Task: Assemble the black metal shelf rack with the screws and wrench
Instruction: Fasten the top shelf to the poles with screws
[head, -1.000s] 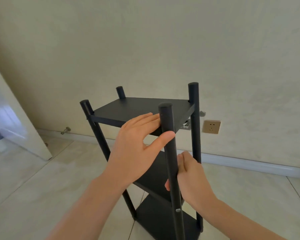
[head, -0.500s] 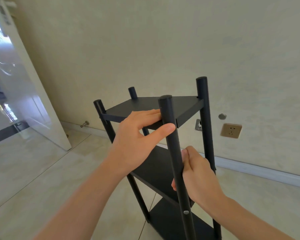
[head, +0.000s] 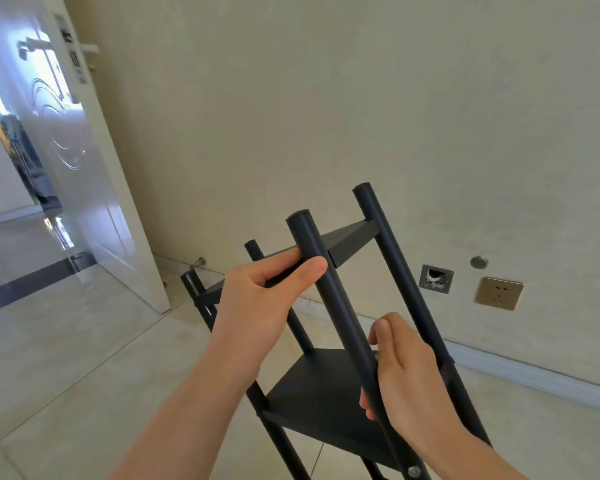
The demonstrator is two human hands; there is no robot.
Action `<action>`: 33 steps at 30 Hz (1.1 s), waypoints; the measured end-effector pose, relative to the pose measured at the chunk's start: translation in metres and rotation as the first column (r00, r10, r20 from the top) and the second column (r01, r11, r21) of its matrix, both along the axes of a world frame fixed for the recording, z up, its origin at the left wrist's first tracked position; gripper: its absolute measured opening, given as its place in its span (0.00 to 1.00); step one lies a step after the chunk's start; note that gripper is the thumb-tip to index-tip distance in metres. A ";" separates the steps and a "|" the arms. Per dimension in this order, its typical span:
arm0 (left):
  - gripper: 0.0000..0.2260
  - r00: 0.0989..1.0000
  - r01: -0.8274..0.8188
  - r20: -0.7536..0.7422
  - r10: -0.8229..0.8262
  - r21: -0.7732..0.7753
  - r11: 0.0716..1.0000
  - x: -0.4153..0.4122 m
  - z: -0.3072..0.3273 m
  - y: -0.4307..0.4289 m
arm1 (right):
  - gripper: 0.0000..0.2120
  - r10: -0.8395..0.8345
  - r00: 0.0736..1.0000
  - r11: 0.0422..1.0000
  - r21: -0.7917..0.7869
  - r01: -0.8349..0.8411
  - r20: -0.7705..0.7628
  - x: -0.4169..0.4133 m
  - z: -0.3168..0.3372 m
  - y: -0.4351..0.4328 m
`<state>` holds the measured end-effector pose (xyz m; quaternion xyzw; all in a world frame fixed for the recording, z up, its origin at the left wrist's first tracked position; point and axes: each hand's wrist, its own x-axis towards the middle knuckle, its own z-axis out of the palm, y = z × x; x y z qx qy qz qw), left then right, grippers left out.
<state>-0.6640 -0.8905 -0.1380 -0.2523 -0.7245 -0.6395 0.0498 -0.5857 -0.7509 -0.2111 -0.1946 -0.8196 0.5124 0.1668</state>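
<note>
The black metal shelf rack [head: 329, 386] stands on the floor in front of me, tilted, with four round posts and flat black shelves. My left hand [head: 257, 306] grips the front edge of the top shelf [head: 350, 239], its thumb pressed against the near post [head: 326, 289]. My right hand [head: 406, 375] is wrapped around that same near post lower down, beside the middle shelf. A silver screw head [head: 413, 471] shows on the near post at the bottom edge. No wrench or loose screws are visible.
A beige wall is close behind the rack, with a gold socket [head: 498, 293], a metal wall box [head: 435, 278] and a white skirting board. A white door [head: 73, 161] stands open on the left, a door stop [head: 196, 263] by the wall. The floor is pale tile.
The view has swung left, showing more of the open door. The rack has turned and tilted, its right side now toward the wall. Both hands keep their holds on shelf and post.
</note>
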 end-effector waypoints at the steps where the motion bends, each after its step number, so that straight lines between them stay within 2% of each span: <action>1: 0.06 1.000 -0.015 0.018 0.015 0.009 1.000 -0.001 -0.001 -0.002 | 0.16 -0.003 1.000 1.000 -0.017 0.002 -0.014 -0.002 -0.001 -0.001; 3: 0.08 0.997 -0.039 0.061 0.037 0.032 0.999 -0.004 -0.003 -0.007 | 0.13 -0.010 0.999 0.999 -0.048 0.008 -0.032 -0.005 -0.003 -0.001; 7: 0.08 0.988 -0.032 0.152 0.020 0.079 0.996 -0.010 -0.005 -0.018 | 0.13 0.001 1.000 0.991 -0.132 -0.004 -0.021 -0.013 -0.007 -0.003; 9: 0.12 0.985 -0.021 0.170 0.007 0.083 0.996 -0.016 -0.005 -0.024 | 0.14 0.017 0.999 0.985 -0.173 -0.022 -0.029 -0.017 -0.007 -0.005; 11: 0.18 0.984 -0.021 0.179 0.008 0.070 0.997 -0.020 -0.007 -0.030 | 0.14 0.022 0.998 0.985 -0.168 -0.031 -0.056 -0.021 -0.009 -0.007; 13: 0.19 0.983 -0.032 0.183 0.019 0.067 0.997 -0.024 -0.008 -0.036 | 0.14 0.029 0.997 0.989 -0.146 -0.039 -0.075 -0.025 -0.010 -0.010; 17: 0.09 0.982 -0.058 0.185 0.046 0.059 0.997 -0.026 -0.010 -0.042 | 0.15 0.051 0.996 0.990 -0.131 -0.060 -0.068 -0.031 -0.011 -0.011; 19: 0.08 0.978 -0.064 0.200 0.051 0.059 0.996 -0.026 -0.012 -0.044 | 0.15 0.064 0.996 0.988 -0.136 -0.072 -0.063 -0.033 -0.011 -0.011; 26: 0.19 0.971 -0.046 0.239 0.029 0.067 0.997 -0.031 -0.021 -0.050 | 0.15 0.112 0.993 0.988 -0.100 -0.115 -0.033 -0.032 -0.013 -0.004; 31: 0.24 0.953 -0.033 0.300 0.042 -0.034 0.999 -0.033 -0.034 -0.056 | 0.16 0.109 0.994 0.993 -0.051 -0.109 -0.002 -0.029 -0.019 0.007; 33: 0.22 0.935 0.018 0.354 0.022 -0.111 0.994 -0.039 -0.038 -0.062 | 0.17 0.109 0.994 0.993 -0.045 -0.109 0.008 -0.028 -0.024 0.011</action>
